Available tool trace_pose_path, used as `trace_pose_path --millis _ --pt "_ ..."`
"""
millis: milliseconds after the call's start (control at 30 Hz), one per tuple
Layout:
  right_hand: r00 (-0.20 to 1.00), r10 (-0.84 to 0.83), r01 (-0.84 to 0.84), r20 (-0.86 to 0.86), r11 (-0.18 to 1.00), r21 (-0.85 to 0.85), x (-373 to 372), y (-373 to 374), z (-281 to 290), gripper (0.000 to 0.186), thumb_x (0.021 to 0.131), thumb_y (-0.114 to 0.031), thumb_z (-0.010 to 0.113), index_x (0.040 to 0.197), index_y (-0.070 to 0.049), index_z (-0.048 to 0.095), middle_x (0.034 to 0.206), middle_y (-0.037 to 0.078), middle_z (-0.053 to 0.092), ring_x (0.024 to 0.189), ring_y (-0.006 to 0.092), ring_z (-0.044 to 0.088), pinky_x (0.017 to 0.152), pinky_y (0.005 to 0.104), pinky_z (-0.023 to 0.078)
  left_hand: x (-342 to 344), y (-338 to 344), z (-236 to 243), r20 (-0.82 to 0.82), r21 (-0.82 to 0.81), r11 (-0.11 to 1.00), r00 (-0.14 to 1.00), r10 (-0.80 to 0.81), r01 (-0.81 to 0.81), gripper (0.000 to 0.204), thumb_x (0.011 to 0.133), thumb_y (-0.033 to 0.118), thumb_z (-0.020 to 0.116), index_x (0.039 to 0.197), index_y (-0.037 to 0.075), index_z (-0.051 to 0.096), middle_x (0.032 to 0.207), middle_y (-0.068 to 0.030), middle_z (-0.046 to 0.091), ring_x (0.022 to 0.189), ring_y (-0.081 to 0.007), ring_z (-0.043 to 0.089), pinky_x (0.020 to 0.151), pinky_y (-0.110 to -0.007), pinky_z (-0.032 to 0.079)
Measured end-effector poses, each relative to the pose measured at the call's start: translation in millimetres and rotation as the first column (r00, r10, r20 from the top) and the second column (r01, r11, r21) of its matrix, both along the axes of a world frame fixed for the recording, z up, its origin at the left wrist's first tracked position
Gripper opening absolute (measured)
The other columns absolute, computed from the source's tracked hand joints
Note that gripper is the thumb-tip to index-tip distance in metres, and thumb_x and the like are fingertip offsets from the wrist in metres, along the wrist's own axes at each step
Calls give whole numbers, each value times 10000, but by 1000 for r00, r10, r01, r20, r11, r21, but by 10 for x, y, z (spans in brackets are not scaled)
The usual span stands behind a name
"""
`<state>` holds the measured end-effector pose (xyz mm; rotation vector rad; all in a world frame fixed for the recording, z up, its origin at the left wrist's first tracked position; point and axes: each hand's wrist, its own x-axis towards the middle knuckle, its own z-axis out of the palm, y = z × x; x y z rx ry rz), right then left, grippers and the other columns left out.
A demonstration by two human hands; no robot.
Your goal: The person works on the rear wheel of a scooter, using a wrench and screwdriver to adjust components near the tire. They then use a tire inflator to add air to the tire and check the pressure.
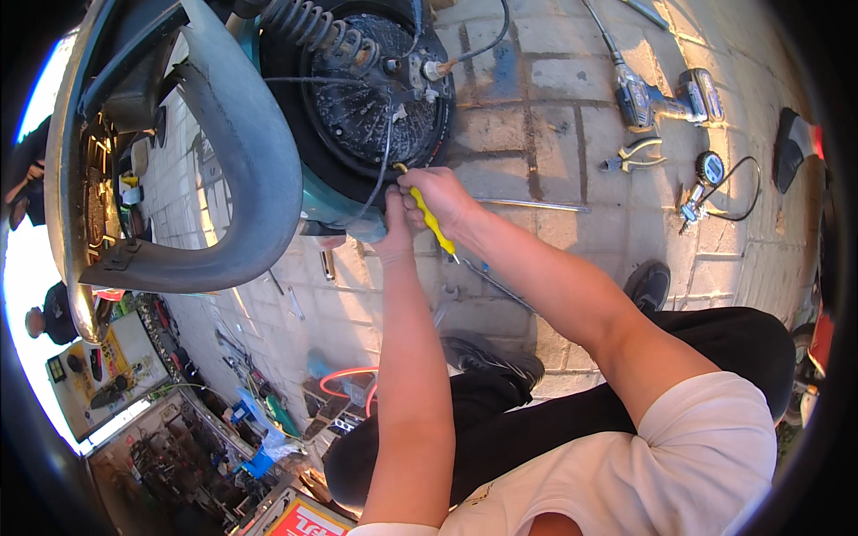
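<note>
My right hand (433, 198) is closed round a slim yellow tool (436, 228) at the lower edge of a black wheel's hub (366, 112). My left hand (395, 221) is just left of and below it at the tyre (357, 183); its fingers are partly hidden, and what they grip is unclear. A teal body panel (329, 201) lies beside the tyre. Thin cables cross the hub, and a coil spring (317, 31) rises at its upper left. A curved grey part (250, 223) of the vehicle fills the upper left.
On the paving lie a cordless power tool (661, 103), pliers (643, 152), a gauge with hose (706, 179) and a long metal rod (527, 204). Scattered tools and a red hose (340, 375) lie lower left. Other people (54, 317) are at the far left.
</note>
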<state>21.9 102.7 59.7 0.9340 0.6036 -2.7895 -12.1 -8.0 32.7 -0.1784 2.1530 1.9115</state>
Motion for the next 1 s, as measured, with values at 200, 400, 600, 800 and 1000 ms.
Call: trace_pose_path --millis 200,400,600,800,1000 --pt "993 -114 115 -10 993 19 18 -104 -50 141 853 -117 552 763 -9 545 631 62 506 462 154 453 412 294 329 -95 -136 -111 9 -241 970 999 -37 38 144 856 161 653 846 17 642 772 -26 648 650 -110 589 562 -272 465" --pt "988 -135 139 -76 989 55 35 -88 -46 142 845 -108 555 760 4 540 632 77 511 465 164 469 412 302 333 -116 -175 -111 -126 -456 889 985 -118 48 195 844 204 648 888 16 672 861 -45 678 756 -154 605 702 -336 480" --pt "980 -201 200 1 977 -73 81 -117 -7 143 848 -117 549 762 -4 545 619 74 507 463 165 472 411 302 335 -193 -233 -104 173 -307 914 960 -221 266 178 848 224 628 854 52 674 819 -37 673 735 -157 601 672 -333 474" --pt "980 -195 199 -46 971 133 109 -111 10 132 843 -114 553 759 -11 550 609 75 506 468 163 473 411 295 334 -217 -262 -237 -232 -642 758 913 -335 115 247 831 296 659 867 52 665 826 -62 673 773 -209 608 720 -380 466" --pt "999 -34 35 9 988 -150 34 116 24 128 827 -147 580 798 -28 541 646 52 499 492 147 464 423 277 335 -268 -336 -316 -206 -634 769 938 -277 88 285 803 275 703 898 11 655 904 -103 671 826 -237 609 756 -397 464"
